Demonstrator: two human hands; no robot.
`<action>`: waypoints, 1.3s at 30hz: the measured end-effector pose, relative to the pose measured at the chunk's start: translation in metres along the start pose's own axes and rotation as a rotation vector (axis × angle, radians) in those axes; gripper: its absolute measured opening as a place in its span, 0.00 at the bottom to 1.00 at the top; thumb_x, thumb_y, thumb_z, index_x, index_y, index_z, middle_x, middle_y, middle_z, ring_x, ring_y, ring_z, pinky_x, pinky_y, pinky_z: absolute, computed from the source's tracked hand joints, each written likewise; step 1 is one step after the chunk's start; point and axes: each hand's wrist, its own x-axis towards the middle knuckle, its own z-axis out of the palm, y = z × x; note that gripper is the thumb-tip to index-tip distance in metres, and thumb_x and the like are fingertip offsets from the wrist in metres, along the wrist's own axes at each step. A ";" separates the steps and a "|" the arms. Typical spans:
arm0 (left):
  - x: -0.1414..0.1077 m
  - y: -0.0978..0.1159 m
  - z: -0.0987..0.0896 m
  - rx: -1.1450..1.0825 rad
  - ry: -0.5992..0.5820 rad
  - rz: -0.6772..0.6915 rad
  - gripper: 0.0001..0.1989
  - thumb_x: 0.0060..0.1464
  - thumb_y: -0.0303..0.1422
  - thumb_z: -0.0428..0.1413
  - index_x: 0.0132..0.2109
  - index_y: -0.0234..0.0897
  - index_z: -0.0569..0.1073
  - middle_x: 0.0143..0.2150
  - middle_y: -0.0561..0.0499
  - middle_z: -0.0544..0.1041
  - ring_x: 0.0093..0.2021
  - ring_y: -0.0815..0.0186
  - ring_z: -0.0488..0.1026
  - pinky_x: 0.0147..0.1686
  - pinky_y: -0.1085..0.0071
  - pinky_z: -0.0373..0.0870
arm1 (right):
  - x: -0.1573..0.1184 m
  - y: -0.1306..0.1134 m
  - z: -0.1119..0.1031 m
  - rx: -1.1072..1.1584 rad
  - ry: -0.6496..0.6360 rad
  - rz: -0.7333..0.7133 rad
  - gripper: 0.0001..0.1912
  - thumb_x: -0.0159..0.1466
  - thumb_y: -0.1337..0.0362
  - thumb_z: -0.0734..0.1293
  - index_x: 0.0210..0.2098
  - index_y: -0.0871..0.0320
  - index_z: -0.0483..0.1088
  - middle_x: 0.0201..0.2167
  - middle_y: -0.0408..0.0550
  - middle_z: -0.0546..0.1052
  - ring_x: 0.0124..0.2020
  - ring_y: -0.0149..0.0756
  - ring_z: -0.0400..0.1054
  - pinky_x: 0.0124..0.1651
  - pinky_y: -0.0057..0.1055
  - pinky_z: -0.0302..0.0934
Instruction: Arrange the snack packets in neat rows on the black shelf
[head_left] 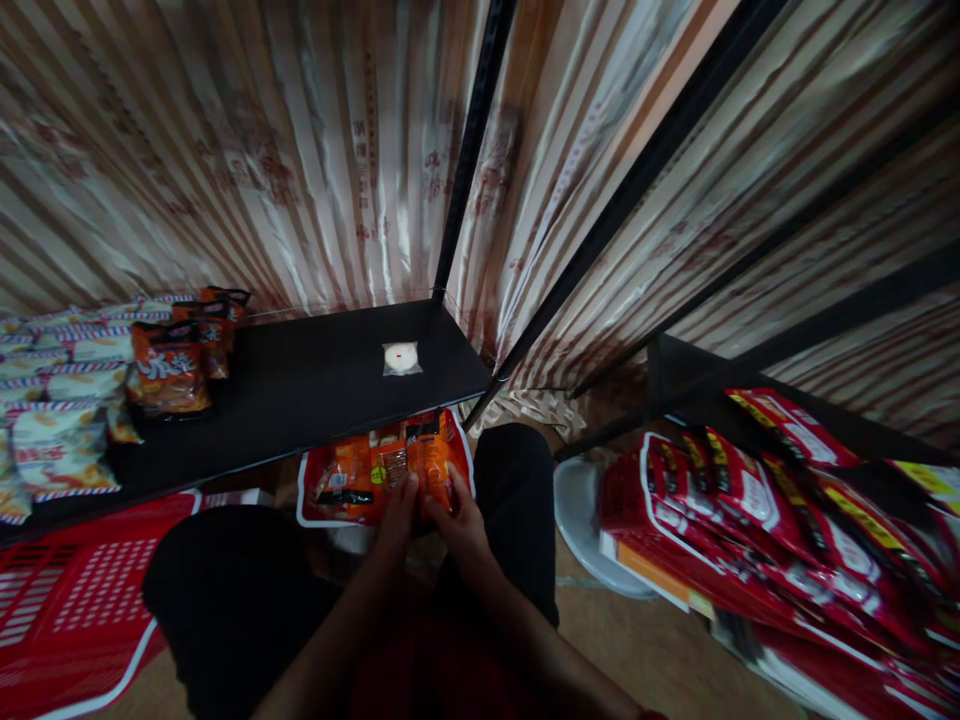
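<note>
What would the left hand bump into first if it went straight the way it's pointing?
Probably the orange packets in the red basket; the left hand is close to them, though depth is unclear.

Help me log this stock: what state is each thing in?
Front basket: holding orange packets
Orange packets: lying close together
Left hand: on the packets
Right hand: on the packets
Small white packet: lying flat
Pale bags: puffed, in rows
Orange-brown bags: standing
Red packets: heaped, overlapping
Leftmost basket: partly hidden
Curtain: hanging in folds
</note>
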 end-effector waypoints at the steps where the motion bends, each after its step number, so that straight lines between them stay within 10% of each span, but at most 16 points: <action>1: 0.000 0.002 -0.001 0.004 0.001 0.006 0.17 0.48 0.44 0.57 0.40 0.38 0.73 0.47 0.42 0.76 0.52 0.55 0.70 0.53 0.59 0.63 | -0.001 0.000 -0.001 -0.051 0.011 -0.020 0.31 0.53 0.57 0.66 0.56 0.56 0.64 0.51 0.49 0.73 0.52 0.44 0.67 0.53 0.41 0.63; 13: 0.000 0.017 -0.008 0.012 0.089 0.186 0.18 0.42 0.46 0.58 0.33 0.36 0.70 0.31 0.48 0.75 0.33 0.63 0.73 0.35 0.67 0.69 | -0.003 -0.021 0.004 -0.329 -0.043 -0.325 0.29 0.56 0.63 0.63 0.57 0.56 0.62 0.58 0.51 0.65 0.60 0.43 0.57 0.62 0.44 0.53; 31: 0.011 0.047 -0.028 -0.346 0.053 -0.013 0.20 0.36 0.44 0.63 0.29 0.37 0.64 0.19 0.59 0.67 0.18 0.74 0.62 0.19 0.77 0.56 | 0.000 -0.058 0.041 -0.549 -0.067 -0.641 0.30 0.61 0.65 0.60 0.62 0.57 0.54 0.62 0.56 0.58 0.62 0.46 0.52 0.61 0.46 0.54; 39: 0.025 0.057 -0.044 -0.443 0.249 0.070 0.19 0.30 0.41 0.66 0.29 0.35 0.71 0.26 0.52 0.76 0.27 0.68 0.72 0.30 0.74 0.67 | 0.012 -0.062 0.065 -0.633 -0.091 -0.772 0.30 0.63 0.64 0.59 0.64 0.55 0.50 0.62 0.54 0.58 0.61 0.46 0.54 0.58 0.44 0.58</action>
